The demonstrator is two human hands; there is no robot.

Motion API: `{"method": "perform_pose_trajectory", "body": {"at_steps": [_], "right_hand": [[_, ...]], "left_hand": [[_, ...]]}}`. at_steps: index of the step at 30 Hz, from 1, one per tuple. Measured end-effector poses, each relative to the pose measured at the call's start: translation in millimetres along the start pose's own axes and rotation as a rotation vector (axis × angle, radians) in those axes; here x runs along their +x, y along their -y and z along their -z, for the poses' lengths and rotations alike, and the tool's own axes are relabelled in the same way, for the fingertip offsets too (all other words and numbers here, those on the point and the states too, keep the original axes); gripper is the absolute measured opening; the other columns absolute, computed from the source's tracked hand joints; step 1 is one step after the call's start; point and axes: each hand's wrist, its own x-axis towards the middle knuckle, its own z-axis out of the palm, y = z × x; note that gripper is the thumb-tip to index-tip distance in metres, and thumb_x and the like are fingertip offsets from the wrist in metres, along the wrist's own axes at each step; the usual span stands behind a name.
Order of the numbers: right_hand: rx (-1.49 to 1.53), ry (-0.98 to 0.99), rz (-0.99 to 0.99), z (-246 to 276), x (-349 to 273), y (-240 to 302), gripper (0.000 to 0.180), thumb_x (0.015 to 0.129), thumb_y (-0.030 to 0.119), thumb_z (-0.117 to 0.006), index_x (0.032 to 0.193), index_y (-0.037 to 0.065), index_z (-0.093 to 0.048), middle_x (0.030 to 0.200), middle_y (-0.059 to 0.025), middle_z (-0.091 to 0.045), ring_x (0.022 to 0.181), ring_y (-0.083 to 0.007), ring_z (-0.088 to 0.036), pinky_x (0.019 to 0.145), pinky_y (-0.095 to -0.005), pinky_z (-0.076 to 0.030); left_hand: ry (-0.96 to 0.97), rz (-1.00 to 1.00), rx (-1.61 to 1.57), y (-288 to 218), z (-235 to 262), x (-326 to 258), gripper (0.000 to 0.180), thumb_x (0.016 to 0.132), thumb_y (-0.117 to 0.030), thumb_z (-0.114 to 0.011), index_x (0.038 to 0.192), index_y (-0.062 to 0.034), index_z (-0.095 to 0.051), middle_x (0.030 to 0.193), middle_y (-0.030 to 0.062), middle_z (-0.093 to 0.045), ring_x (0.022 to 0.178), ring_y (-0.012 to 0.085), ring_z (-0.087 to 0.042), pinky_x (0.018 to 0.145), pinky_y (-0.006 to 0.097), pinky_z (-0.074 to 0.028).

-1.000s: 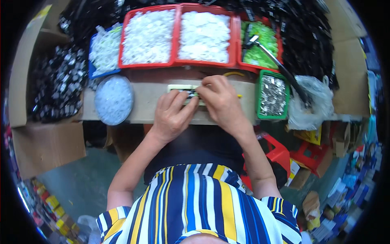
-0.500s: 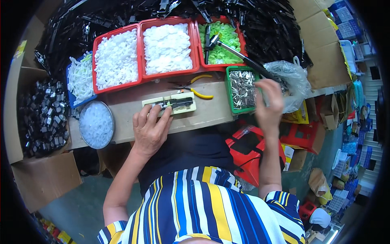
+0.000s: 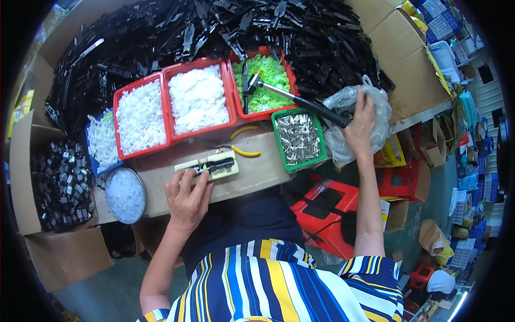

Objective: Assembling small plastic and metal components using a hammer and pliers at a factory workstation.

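One hammer (image 3: 304, 103) slants from upper centre to the nearer right hand (image 3: 360, 126), grip unclear. Left fingers (image 3: 187, 181), parted, touch the fixture (image 3: 231, 170).

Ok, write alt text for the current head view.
A person's left hand rests on a cream block holding a black part, while the right hand is over a clear plastic bag beside a hammer's handle. Beyond the block lie red trays of white pieces and green pieces, with a heap of black parts farther back.
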Motion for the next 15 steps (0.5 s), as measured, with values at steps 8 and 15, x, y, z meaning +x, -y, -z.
{"method": "perform_pose_trajectory", "body": {"at_steps": [8,15], "right_hand": [[0.104,-0.087,0.063,-52.4,33.2,2.5,0.108,0.073,0.050,-0.076,0.158,0.029,-0.013,0.158,-0.0264,-0.005,0.143,-0.0557,-0.006,0.100,-0.0758,-0.024],[0.188,-0.097,0.140,-71.3,74.2,20.4,0.108,0.072,0.036,-0.083,0.156,0.033,-0.015,0.153,-0.0312,-0.010,0.137,-0.0568,-0.018,0.101,-0.0677,-0.033]], "left_hand": [[0.017,-0.018,0.003,3.0,-1.2,1.7,0.031,0.075,-0.012,-0.077,0.105,-0.0086,-0.069,0.107,0.0116,-0.056,0.109,0.0317,-0.051,0.087,0.043,-0.039],[0.053,-0.006,-0.001,3.0,-1.2,3.4,0.031,0.072,-0.012,-0.079,0.100,-0.0090,-0.069,0.105,0.0121,-0.056,0.109,0.0331,-0.052,0.085,0.044,-0.039]]}}
